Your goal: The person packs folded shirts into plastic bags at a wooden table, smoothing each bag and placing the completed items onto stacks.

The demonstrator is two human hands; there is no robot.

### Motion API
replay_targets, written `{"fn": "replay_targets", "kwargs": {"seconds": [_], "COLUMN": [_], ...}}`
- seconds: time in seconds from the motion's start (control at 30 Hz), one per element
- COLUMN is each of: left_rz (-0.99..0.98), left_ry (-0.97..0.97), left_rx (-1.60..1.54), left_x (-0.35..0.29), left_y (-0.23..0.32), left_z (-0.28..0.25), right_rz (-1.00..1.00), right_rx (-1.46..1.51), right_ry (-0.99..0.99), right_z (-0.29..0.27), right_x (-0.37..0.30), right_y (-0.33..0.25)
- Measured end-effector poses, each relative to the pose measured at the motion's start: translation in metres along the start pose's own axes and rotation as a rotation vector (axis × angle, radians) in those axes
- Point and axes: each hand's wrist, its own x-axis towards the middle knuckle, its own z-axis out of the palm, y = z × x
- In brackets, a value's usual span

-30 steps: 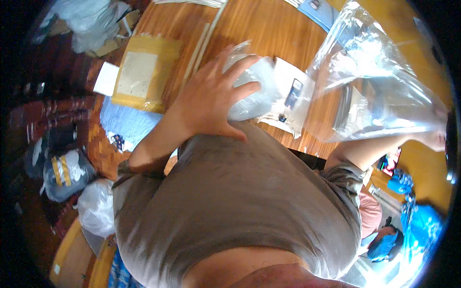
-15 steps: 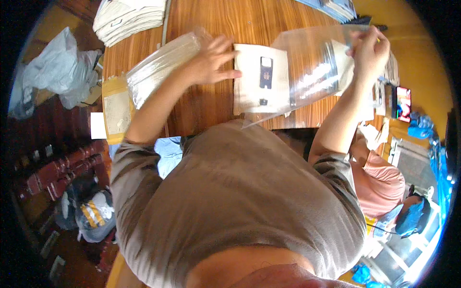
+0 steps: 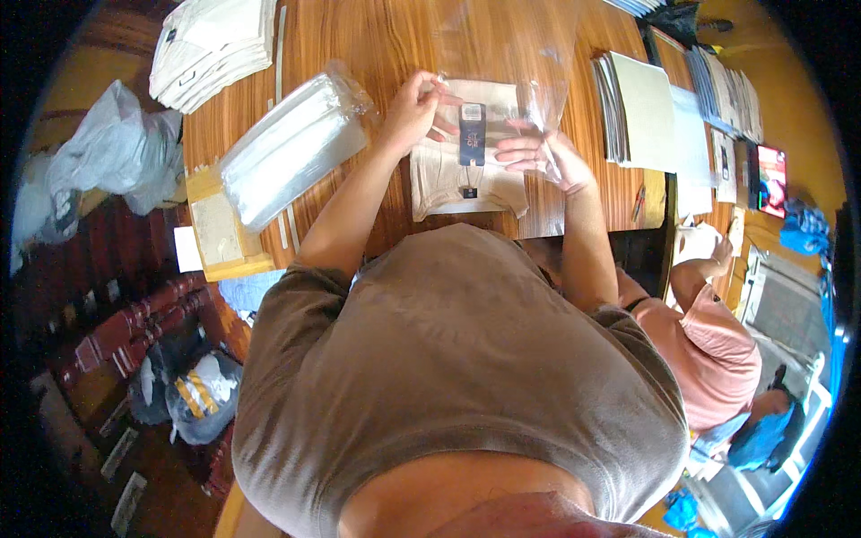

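Garment [image 3: 498, 186] btwn clr bags [image 3: 296, 148] & pale stack [image 3: 647, 112].

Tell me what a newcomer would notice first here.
Probably the clear bag over the folded beige garment with its dark tag, at the picture's upper middle, with the left hand and right hand at it. Next, the shiny plastic pack to their left and the garment stack at upper left. A person in pink shows at right.
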Motion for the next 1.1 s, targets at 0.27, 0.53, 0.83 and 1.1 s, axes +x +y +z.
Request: {"fn": "replay_targets", "kwargs": {"seconds": [0.27,0.53,0.83,1.1], "left_rz": [-0.042,0.129,0.023,-0.260], "left_ry": [0.106,0.612,0.385,0.354], "left_rx": [-0.143,0.664,0.245,0.234], "left_x": [0.040,0.067,0.068,0.019], "left_y": [-0.016,-0.002,-0.046,-0.045], "left_z": [-0.037,-0.029,-0.069,-0.057], "right_rz": [0.051,-0.086,-0.134,0.049], "right_rx": [-0.417,-0.683,-0.647,-0.345], "right_ry": [0.422,0.391,0.386,0.514], "right_z": [-0.034,-0.106,-0.115,-0.088], "right_x": [0.078,0.159,0.150,0.097], "right_y": [-0.029,-0.009,0.021,0.029]}}
